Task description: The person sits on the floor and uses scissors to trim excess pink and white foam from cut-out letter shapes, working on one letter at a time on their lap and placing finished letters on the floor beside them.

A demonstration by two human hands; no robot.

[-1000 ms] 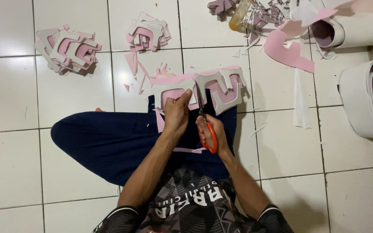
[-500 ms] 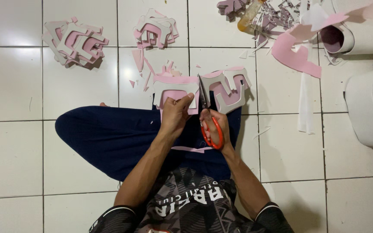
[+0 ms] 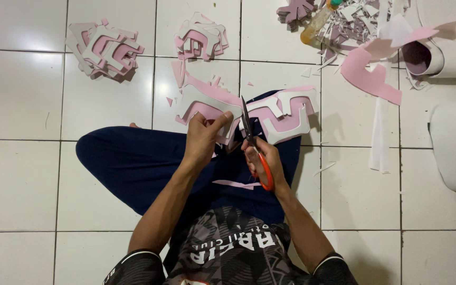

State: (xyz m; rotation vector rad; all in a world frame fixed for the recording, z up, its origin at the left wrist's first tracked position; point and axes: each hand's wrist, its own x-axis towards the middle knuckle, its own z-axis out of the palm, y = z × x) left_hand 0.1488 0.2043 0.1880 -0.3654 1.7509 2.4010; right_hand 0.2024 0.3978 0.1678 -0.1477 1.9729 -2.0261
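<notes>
I sit cross-legged on a white tiled floor in dark blue trousers. My left hand (image 3: 205,135) pinches a pink and white foam sheet (image 3: 286,113) printed with angular cut shapes, holding it over my lap. My right hand (image 3: 264,158) grips orange-handled scissors (image 3: 254,142); their blades point away from me and sit in the foam between two shapes. A thin pink offcut strip (image 3: 237,184) lies on my trouser leg.
Two piles of cut foam shapes (image 3: 105,50) (image 3: 200,38) lie ahead on the tiles. Foam scraps (image 3: 360,26), an amber bottle (image 3: 319,21) and a loose pink piece (image 3: 370,76) are at the upper right. Rolled foam sheets (image 3: 455,142) stand along the right edge.
The scissors have worked further into the foam sheet and my hands have shifted slightly. The view has drifted a little, so the piles sit lower in frame.
</notes>
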